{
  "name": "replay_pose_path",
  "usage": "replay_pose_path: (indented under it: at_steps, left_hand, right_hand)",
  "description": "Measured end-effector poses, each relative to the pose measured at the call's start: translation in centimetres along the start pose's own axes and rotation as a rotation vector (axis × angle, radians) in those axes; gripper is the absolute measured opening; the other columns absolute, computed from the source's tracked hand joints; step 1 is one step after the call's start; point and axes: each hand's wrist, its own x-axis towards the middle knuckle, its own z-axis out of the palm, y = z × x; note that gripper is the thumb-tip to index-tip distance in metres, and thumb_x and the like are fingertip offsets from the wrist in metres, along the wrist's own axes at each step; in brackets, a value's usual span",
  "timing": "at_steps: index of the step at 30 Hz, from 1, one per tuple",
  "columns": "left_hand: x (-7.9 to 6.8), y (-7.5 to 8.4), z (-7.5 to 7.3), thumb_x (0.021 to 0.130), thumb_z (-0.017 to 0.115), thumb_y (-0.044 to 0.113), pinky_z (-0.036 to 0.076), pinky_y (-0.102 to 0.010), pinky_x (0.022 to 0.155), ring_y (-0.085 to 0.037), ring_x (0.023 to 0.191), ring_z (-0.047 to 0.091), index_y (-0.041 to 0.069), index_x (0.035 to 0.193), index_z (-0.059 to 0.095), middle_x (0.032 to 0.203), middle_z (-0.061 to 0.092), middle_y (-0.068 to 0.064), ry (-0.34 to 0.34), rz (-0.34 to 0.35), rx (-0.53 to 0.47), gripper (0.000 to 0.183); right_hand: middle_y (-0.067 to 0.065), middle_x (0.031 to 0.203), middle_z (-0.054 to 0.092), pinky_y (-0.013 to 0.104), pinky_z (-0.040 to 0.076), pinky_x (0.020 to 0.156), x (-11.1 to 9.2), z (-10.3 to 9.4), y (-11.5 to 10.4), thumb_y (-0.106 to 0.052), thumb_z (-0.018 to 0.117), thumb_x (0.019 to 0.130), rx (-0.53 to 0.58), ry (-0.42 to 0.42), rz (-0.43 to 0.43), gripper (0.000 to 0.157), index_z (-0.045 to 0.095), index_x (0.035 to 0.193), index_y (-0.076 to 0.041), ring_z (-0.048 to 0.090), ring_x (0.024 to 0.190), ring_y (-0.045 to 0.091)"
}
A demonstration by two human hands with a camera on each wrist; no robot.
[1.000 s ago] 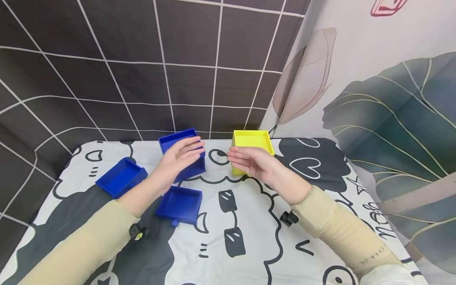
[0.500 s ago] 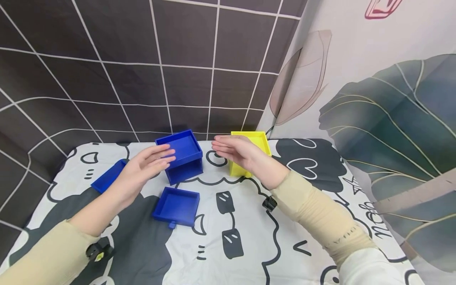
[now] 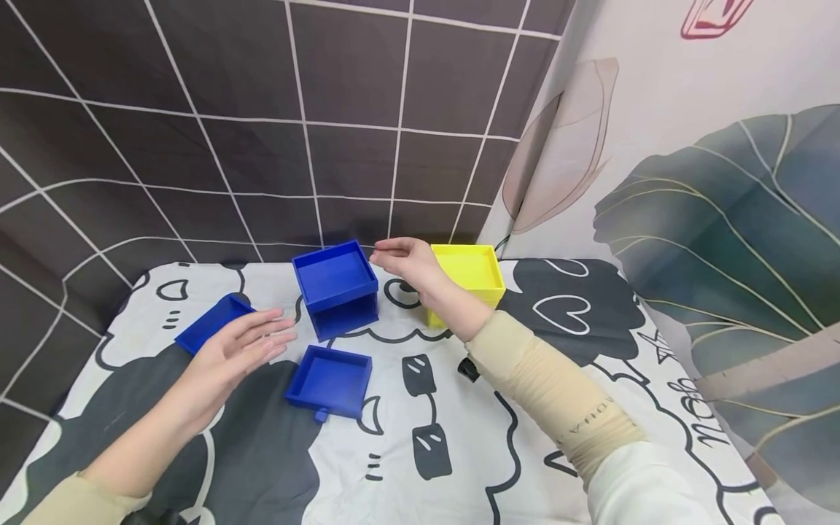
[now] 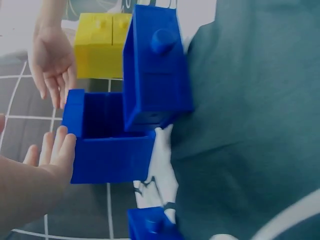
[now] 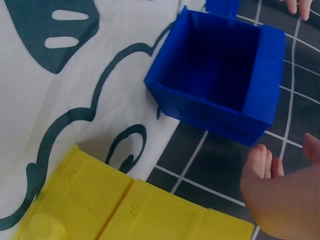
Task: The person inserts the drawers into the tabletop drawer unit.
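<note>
A dark curtain with a white grid (image 3: 348, 80) hangs behind a table spread with a black-and-white cartoon cloth (image 3: 387, 452), a leaf-print curtain (image 3: 735, 219) at one side. Near the table's far edge stands a blue box (image 3: 336, 273), its front a hollow compartment below a rimmed top, and beside it, a short gap away, a yellow box (image 3: 467, 270). A person in tan sleeves reaches in with both arms. The right hand (image 3: 410, 264), fingers straight and gripping nothing, is at the blue box's upper corner, on the side toward the yellow box; whether the fingertips touch it is hard to tell. The left hand (image 3: 239, 350), fingers extended and likewise holding nothing, partly covers a blue drawer (image 3: 211, 326) lying off to the side. A second drawer (image 3: 333, 379) rests on the cloth in front of the blue box, its small round knob (image 3: 321, 415) facing the person.
</note>
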Motion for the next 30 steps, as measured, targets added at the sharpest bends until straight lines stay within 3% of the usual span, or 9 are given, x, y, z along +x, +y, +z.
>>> replay_pose_path:
  at_steps: [9, 12, 16, 23, 25, 30]
  left_hand:
    - [-3.1, -3.5, -0.5, 0.113, 0.044, 0.004, 0.058, -0.017, 0.103, -0.007, 0.123, 0.071, 0.020, 0.145, 0.052, 0.137, 0.072, 0.009, -0.037, -0.082, -0.090, 0.037]
    - [-3.9, -4.5, -0.2, 0.113, 0.043, 0.005, 0.058, -0.019, 0.103, -0.008, 0.124, 0.071, 0.012, 0.150, 0.049, 0.137, 0.072, 0.007, -0.056, -0.131, -0.097, 0.038]
    - [-4.8, -5.4, 0.3, 0.114, 0.046, 0.012, 0.058, -0.019, 0.103, -0.006, 0.123, 0.070, 0.000, 0.157, 0.039, 0.135, 0.070, 0.011, -0.058, -0.254, -0.073, 0.045]
    - [-6.3, -5.9, 1.3, 0.112, 0.051, 0.008, 0.061, -0.021, 0.099, -0.009, 0.113, 0.074, 0.002, 0.131, 0.061, 0.119, 0.077, 0.002, 0.069, -0.281, -0.070, 0.022]
    - [-6.6, -6.0, 1.3, 0.112, 0.052, 0.012, 0.061, -0.020, 0.098, -0.008, 0.112, 0.074, 0.005, 0.130, 0.062, 0.117, 0.077, 0.003, 0.079, -0.335, -0.074, 0.021]
    - [-6.8, -6.6, 1.1, 0.114, 0.048, 0.016, 0.059, -0.018, 0.101, -0.005, 0.114, 0.072, 0.001, 0.138, 0.057, 0.121, 0.074, 0.006, -0.021, -0.428, -0.105, 0.030]
  right_hand:
    - [0.021, 0.132, 0.073, 0.040, 0.058, 0.113, 1.3, 1.3, 1.7, -0.008, 0.079, 0.095, -0.150, 0.044, -0.141, 0.041, 0.067, 0.133, 0.003, 0.073, 0.122, 0.033]
    - [0.021, 0.132, 0.074, 0.039, 0.059, 0.110, 1.9, 1.5, 2.2, -0.008, 0.079, 0.095, -0.166, 0.039, -0.154, 0.040, 0.067, 0.133, 0.002, 0.074, 0.122, 0.033]
    - [0.020, 0.134, 0.073, 0.039, 0.059, 0.110, 2.7, 1.8, 2.8, -0.009, 0.078, 0.096, -0.165, 0.013, -0.176, 0.041, 0.067, 0.134, 0.001, 0.073, 0.123, 0.032]
    - [0.018, 0.139, 0.070, 0.039, 0.058, 0.112, 3.7, 2.1, 3.5, -0.013, 0.077, 0.098, -0.197, -0.046, -0.196, 0.043, 0.065, 0.138, -0.002, 0.068, 0.129, 0.031]
    - [0.018, 0.141, 0.068, 0.040, 0.057, 0.113, 3.9, 2.1, 3.6, -0.013, 0.076, 0.098, -0.184, -0.050, -0.190, 0.044, 0.065, 0.139, -0.002, 0.067, 0.131, 0.031]
    - [0.016, 0.149, 0.064, 0.043, 0.053, 0.118, 4.3, 2.1, 3.8, -0.013, 0.074, 0.100, -0.152, -0.064, -0.182, 0.047, 0.062, 0.144, -0.004, 0.063, 0.138, 0.032]
